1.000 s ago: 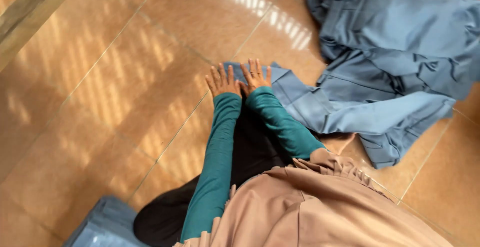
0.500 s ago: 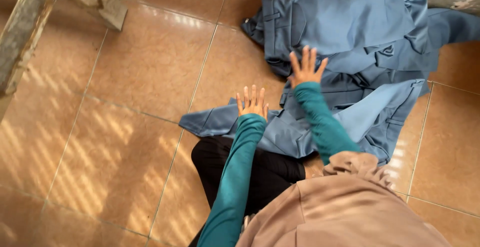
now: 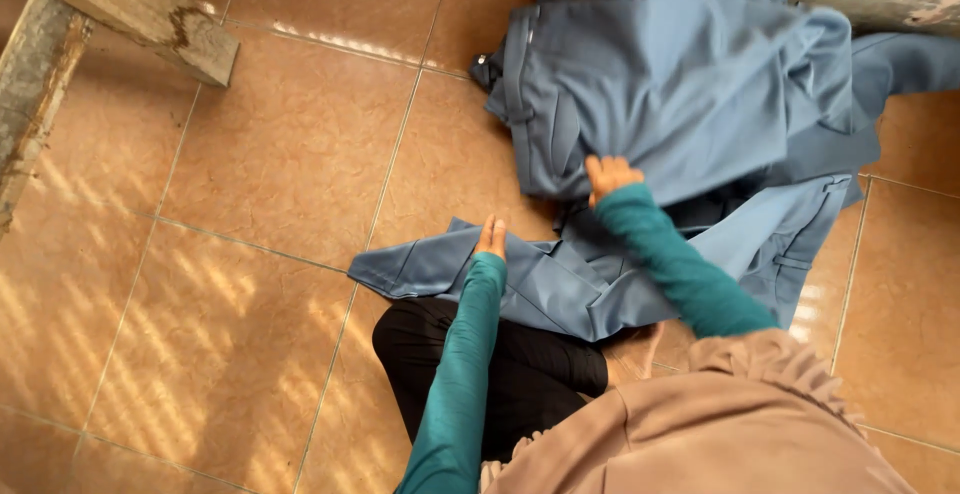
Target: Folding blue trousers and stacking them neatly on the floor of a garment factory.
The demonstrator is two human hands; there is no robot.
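The right hand [image 3: 612, 176] closes its fingers on the lower edge of a blue garment [image 3: 660, 104], pinching a fold of the cloth where it hangs over the pile. The left hand [image 3: 491, 238] lies flat and open, fingers together, pressing on a second blue piece [image 3: 520, 279] spread on the floor just in front of the person's knee. Both arms wear snug teal sleeves [image 3: 455, 374] of a smooth knit.

The held garment is a matte, fairly stiff woven fabric, slate blue, with stitched seams and a band along its left side; it sits bunched in broad folds against the wall. The flat piece under the left hand runs out to a narrow point at its left end and shows a paler blue underside towards the right. Black trousers [image 3: 500, 374] cover the folded leg, and a tan cloth [image 3: 720, 424] drapes the shoulders.

The floor [image 3: 280, 154] is glossy orange-brown tile with thin grout lines and striped sunlight. A worn wooden frame [image 3: 110, 14] crosses the upper left corner.

Half a second ago the right hand lay spread open on the pile; now it has curled onto the edge. The left hand has stayed on the flat piece.
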